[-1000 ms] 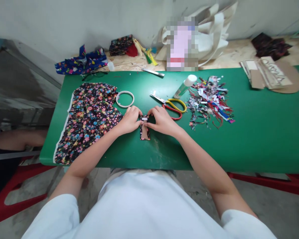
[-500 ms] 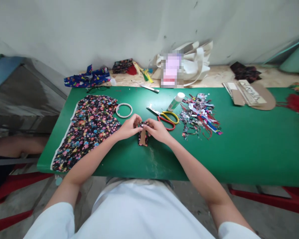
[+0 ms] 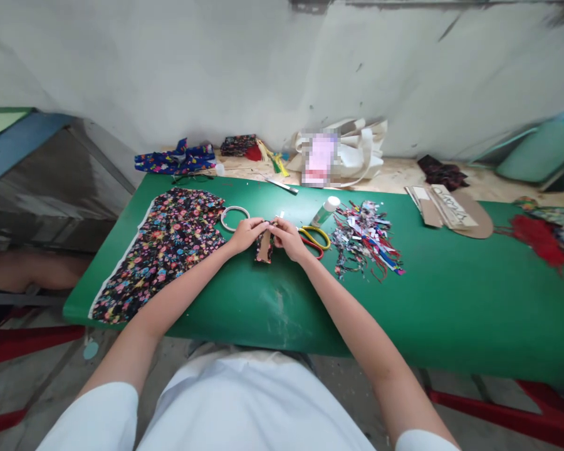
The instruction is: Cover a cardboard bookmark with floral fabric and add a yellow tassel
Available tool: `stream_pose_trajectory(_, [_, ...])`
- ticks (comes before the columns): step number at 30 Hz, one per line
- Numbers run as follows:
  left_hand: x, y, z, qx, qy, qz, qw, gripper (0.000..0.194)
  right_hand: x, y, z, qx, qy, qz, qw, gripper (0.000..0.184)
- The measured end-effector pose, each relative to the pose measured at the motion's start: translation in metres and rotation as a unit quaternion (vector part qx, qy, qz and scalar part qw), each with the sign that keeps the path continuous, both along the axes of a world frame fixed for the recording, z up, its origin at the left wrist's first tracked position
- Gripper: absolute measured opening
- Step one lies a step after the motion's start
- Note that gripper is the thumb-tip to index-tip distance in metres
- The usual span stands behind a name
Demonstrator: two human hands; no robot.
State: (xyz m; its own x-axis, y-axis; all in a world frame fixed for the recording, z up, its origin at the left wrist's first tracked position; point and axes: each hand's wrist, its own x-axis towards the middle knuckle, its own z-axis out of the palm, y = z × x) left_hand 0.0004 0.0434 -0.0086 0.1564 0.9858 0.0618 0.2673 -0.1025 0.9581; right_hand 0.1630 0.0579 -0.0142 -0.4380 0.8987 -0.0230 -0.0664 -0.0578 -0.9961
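My left hand (image 3: 245,233) and my right hand (image 3: 286,238) both pinch the top end of a small cardboard piece wrapped in floral cloth (image 3: 263,247), held just above the green table (image 3: 451,300). A bit of white tape shows at the piece's top between my fingers. A roll of white tape (image 3: 234,217) lies just behind my left hand. Scissors with yellow and red handles (image 3: 314,239) lie right of my right hand. A white glue stick (image 3: 325,210) lies beyond the scissors.
A large floral cloth (image 3: 162,247) covers the table's left end. A heap of cloth and tape scraps (image 3: 364,238) sits right of the scissors. Cardboard templates (image 3: 444,210), red tassels (image 3: 540,237), cloth bundles and a canvas bag (image 3: 352,153) line the back. Another person's arm (image 3: 32,269) shows at left.
Both hands lifted the wrapped piece off the table and now hold it by its top end. The camera tilted up, so everything sits lower and smaller in view.
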Motion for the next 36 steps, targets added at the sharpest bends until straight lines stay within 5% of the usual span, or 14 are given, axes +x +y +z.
stream_pose_trajectory(5, [0.002,0.004,-0.005,-0.026,-0.050,0.021,0.998,0.047,-0.007,0.005,0.002,-0.007,0.009,-0.035,0.999,0.050])
stream_pose_trajectory(12, [-0.003,0.003,0.001,-0.067,-0.089,-0.034,0.993,0.045,-0.005,0.000,0.001,0.002,-0.014,-0.043,0.999,0.054])
stream_pose_trajectory(36, [-0.008,0.004,0.008,-0.041,-0.006,-0.083,0.996,0.030,0.002,-0.003,-0.007,0.060,-0.105,0.014,0.993,0.030])
